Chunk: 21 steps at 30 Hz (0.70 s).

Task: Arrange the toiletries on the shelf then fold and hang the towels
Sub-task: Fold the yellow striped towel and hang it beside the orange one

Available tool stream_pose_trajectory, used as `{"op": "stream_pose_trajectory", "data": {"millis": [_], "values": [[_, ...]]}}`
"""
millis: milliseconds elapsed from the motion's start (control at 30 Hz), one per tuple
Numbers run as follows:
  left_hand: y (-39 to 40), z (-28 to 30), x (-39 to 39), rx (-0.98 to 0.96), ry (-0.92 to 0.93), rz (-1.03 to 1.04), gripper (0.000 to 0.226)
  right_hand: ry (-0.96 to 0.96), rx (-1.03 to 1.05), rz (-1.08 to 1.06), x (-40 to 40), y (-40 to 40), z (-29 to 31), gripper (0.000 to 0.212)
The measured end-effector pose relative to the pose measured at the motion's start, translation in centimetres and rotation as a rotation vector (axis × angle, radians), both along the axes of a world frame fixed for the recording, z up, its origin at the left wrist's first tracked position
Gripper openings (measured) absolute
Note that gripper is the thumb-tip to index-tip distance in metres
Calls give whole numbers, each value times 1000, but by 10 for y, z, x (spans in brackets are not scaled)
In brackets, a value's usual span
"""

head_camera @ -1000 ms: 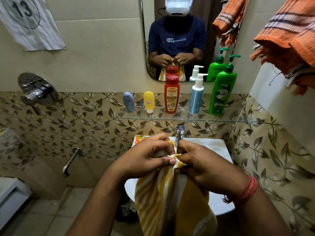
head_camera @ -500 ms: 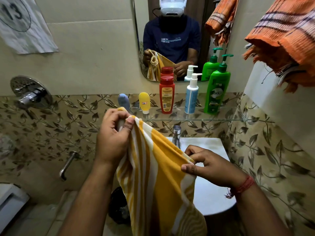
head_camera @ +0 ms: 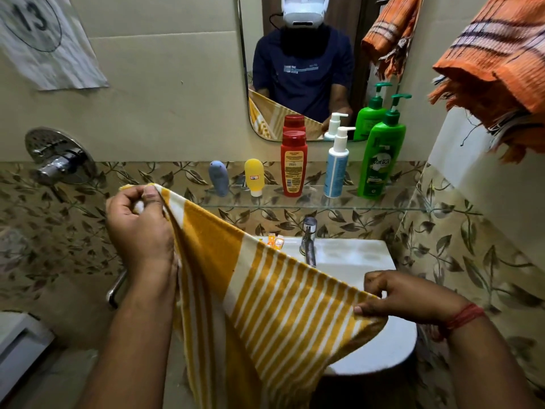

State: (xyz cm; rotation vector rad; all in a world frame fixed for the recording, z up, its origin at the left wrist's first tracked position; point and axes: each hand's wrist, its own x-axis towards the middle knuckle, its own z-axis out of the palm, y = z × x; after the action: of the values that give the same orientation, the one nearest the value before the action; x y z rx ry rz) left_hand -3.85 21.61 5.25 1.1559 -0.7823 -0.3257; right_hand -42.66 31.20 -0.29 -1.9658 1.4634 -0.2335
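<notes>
The left hand [head_camera: 138, 222] pinches one corner of the yellow towel [head_camera: 265, 305] at ten o'clock, and the right hand [head_camera: 404, 296] pinches the other at four o'clock, stretching it over the sink [head_camera: 362, 255]. Both grips are fingertip-thin; a slip could drop the hem into the basin or snag the tap [head_camera: 308, 240]. The bottles [head_camera: 293, 163] on the shelf [head_camera: 413, 205] stand near the raised edge.

Left hand [head_camera: 138, 228] raised, fingers curled in a pinch; right hand [head_camera: 404, 299] lower, thumb and fingertips pinching, forearms spread apart.
</notes>
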Motion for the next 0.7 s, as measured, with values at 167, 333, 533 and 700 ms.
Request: {"op": "stream_pose_trajectory", "data": {"millis": [167, 333, 533, 700], "values": [[2, -1, -3, 8, 67, 17, 13, 60, 43, -119, -3, -8, -17, 49], [4, 5, -7, -16, 89, 2, 14, 117, 59, -180, 6, -11, -37, 42], [5, 12, -11, -60, 93, -21, 15, 160, 216, -281, 8, -15, -71, 45], [8, 14, -14, -57, 59, -16, 15, 50, 321, -403, 12, -16, -98, 26]]}}
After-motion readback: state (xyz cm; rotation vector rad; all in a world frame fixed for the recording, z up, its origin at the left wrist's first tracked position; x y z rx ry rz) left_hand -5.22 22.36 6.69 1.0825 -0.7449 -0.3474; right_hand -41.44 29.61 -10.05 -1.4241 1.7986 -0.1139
